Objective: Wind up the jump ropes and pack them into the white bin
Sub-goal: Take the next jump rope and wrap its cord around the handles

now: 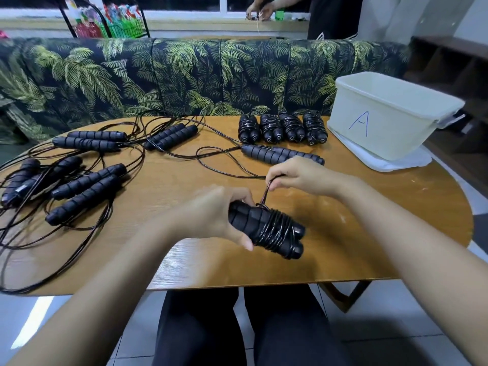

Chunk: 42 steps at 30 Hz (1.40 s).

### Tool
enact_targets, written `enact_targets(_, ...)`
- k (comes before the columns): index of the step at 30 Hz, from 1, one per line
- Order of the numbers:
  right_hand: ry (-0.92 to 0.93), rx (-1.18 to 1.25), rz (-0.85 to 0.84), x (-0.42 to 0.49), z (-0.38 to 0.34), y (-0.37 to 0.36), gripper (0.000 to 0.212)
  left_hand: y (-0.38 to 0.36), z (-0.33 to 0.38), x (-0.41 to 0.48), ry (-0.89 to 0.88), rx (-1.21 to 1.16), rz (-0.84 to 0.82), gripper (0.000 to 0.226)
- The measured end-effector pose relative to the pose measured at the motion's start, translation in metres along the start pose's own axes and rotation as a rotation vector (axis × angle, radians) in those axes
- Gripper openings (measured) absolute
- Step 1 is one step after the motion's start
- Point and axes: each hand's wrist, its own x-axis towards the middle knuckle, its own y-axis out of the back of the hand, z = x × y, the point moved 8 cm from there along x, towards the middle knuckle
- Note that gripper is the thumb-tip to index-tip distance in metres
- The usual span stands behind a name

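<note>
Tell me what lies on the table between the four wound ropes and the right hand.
In the head view, one unwound jump rope lies there, its two handles side by side, just beyond the right hand.

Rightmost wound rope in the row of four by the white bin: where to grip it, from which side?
Likely from above, fingers at its near and far ends, along the length. The rightmost wound rope lies flat, caps toward the camera; its neighbour crowds the left flank and the white bin stands close on the right, leaving little room for a sideways pinch.
</note>
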Motion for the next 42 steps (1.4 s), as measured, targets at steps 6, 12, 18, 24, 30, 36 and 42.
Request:
enact_targets(6, 0.023, -0.247, 0.187, 0.004, -0.029, 0.012, 0.025, 0.019, -0.008, 0.011, 0.241, 0.722, 0.261, 0.076)
enact_targets(12, 0.046, -0.320, 0.511, -0.021, -0.044, -0.013, 0.030, 0.030, -0.030, 0.007, 0.348, 0.411, 0.514, 0.081)
enact_targets(18, 0.053, -0.411, 0.751, -0.053, -0.052, -0.036, 0.028, 0.020, -0.053, 0.007, 0.351, -0.135, 0.617, 0.061)
enact_targets(24, 0.033, -0.254, 0.742, -0.046, -0.040, -0.060, 0.024, 0.007, -0.052, 0.008, 0.335, -0.429, 0.661, 0.080)
enact_targets(30, 0.028, -0.231, 0.670, -0.053, -0.019, -0.035, 0.043, 0.016, -0.062, 0.000, 0.327, -0.282, 0.639, 0.075)
enact_targets(36, 0.085, -0.271, 0.418, -0.036, -0.022, 0.007, 0.102, 0.015, -0.034, 0.012, 0.159, 0.010, 0.511, 0.065)
enact_targets(42, 0.142, -0.078, 0.242, -0.023, -0.024, -0.008, 0.091, 0.027, -0.010, 0.010, 0.123, 0.203, 0.518, 0.063)
